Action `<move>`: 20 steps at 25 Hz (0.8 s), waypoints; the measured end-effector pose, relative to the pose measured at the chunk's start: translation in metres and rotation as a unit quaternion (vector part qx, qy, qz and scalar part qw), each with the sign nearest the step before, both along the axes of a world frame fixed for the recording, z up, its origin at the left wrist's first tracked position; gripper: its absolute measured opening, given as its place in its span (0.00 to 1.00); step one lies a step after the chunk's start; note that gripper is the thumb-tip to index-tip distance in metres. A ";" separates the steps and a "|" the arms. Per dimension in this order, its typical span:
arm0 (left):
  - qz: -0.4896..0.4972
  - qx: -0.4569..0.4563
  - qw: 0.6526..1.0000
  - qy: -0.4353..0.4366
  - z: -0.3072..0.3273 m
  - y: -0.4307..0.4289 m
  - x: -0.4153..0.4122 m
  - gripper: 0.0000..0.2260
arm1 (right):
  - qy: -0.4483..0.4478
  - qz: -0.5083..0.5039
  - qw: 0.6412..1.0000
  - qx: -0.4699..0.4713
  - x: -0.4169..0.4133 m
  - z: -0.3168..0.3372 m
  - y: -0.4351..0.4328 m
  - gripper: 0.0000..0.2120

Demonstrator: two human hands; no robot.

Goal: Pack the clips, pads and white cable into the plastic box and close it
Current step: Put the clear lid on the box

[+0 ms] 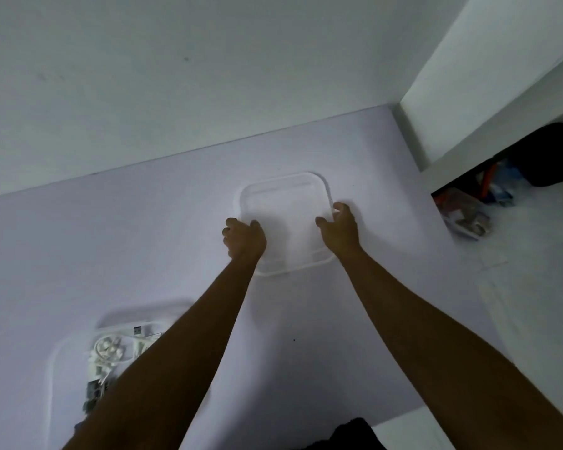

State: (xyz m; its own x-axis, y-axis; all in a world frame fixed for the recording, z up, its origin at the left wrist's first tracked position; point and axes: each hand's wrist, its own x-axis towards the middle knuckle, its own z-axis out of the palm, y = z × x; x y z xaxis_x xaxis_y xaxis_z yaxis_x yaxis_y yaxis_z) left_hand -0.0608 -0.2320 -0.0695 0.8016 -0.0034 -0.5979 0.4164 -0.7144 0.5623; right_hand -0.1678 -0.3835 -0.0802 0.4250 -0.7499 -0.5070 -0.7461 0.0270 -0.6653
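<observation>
So the clear square plastic lid (pixel 286 222) with rounded corners is lying flat on the pale lilac worktop (pixel 143 241), a bit right of centre, at about 1 o'clock from the middle of the shot. It's see-through enough that it nearly vanishes against the surface; you mostly catch the raised rim and a couple of ridges along its near and far edges.

Both hands are on it. The left hand (pixel 243 238) sits at the lid's 8 o'clock corner, fingers curled over the edge. The right hand (pixel 340 226) is at the 3 o'clock side, thumb on top and fingers hooked round the rim. Each grip is part closed around the lid's edge, though I can't tell if it's lifted off the worktop at all.

The open clear plastic box (pixel 78 352) is down at 7 o'clock, blurry, with white clips and pads (pixel 108 349) and a bit of white cable (pixel 102 378) jumbled inside. The left forearm (pixel 163 368) crosses right over its right half, so part of the contents is hidden.

Over at 3 o'clock, under a white shelf (pixel 488 92), there's a dark bag and some colourful clutter (pixel 478 203), well apart from the lid.
</observation>
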 end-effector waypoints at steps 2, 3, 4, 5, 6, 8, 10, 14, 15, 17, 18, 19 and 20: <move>-0.014 -0.014 0.999 -0.034 0.009 0.015 0.002 0.20 | -0.012 -0.041 0.999 0.023 -0.008 0.007 0.008 0.28; -0.022 -0.024 0.998 -0.054 0.016 0.033 0.003 0.19 | -0.028 -0.051 0.998 0.037 -0.012 0.013 0.021 0.25; -0.028 -0.035 0.996 -0.072 0.021 0.050 0.003 0.18 | -0.045 -0.055 0.996 0.048 -0.016 0.021 0.035 0.20; -0.030 -0.047 0.995 -0.088 0.026 0.069 0.002 0.17 | -0.064 -0.056 0.995 0.048 -0.018 0.029 0.050 0.15; -0.033 -0.055 0.993 -0.103 0.032 0.092 0.002 0.17 | -0.082 -0.055 0.994 0.046 -0.020 0.039 0.071 0.14; -0.040 -0.062 0.989 -0.126 0.041 0.139 -0.002 0.19 | -0.109 -0.045 0.992 0.047 -0.025 0.055 0.115 0.17; -0.042 -0.055 0.987 -0.146 0.051 0.192 -0.007 0.23 | -0.118 -0.025 0.991 0.052 -0.028 0.072 0.168 0.22; -0.088 0.020 0.979 -0.182 0.052 0.306 -0.004 0.24 | -0.100 0.020 0.991 0.083 -0.036 0.071 0.271 0.24; -0.101 0.033 0.978 -0.180 0.050 0.328 -0.003 0.23 | -0.093 0.024 0.992 0.086 -0.038 0.066 0.289 0.23; -0.106 0.042 0.979 -0.170 0.048 0.368 -0.007 0.22 | -0.073 0.043 0.993 0.085 -0.042 0.057 0.324 0.14; -0.103 0.042 0.979 -0.169 0.047 0.385 -0.011 0.21 | -0.062 0.058 0.993 0.077 -0.042 0.057 0.340 0.11; -0.097 0.041 0.980 -0.166 0.047 0.402 -0.014 0.21 | -0.056 0.074 0.993 0.067 -0.042 0.055 0.356 0.15; -0.090 0.039 0.982 -0.163 0.046 0.415 -0.017 0.21 | -0.056 0.088 0.994 0.044 -0.042 0.054 0.369 0.20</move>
